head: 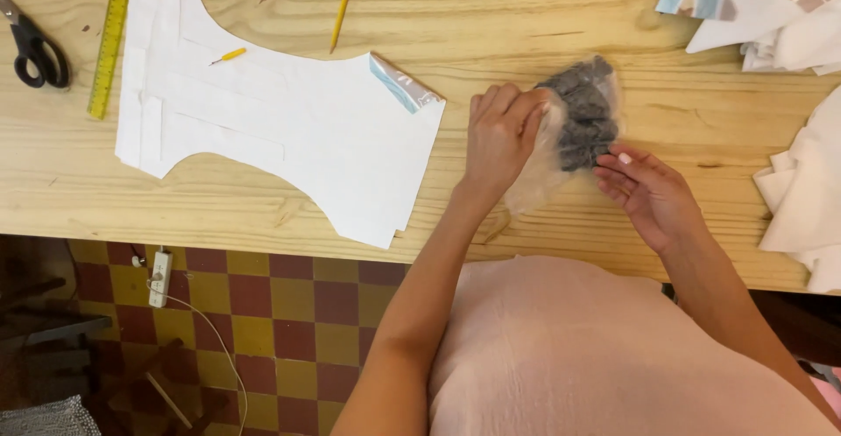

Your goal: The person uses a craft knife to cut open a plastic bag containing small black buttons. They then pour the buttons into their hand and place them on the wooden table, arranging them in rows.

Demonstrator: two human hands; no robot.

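A clear plastic bag point(574, 125) filled with dark grey fabric pieces lies on the wooden table point(543, 15). My left hand point(501, 138) presses down on the bag's left side, fingers curled over it. At the bag's lower right edge my right hand point(648, 192) pinches the plastic with its fingertips. A white paper pattern piece point(289, 120) lies flat to the left of the bag, with a strip of clear tape at its upper right corner.
Black scissors point(35, 46) and a yellow ruler point(109, 37) lie at the far left. A yellow pencil point(343, 2) and a small yellow-handled tool point(228, 55) rest near the pattern. White and striped fabrics point(771, 15) are piled at the right. A checkered floor shows below the table edge.
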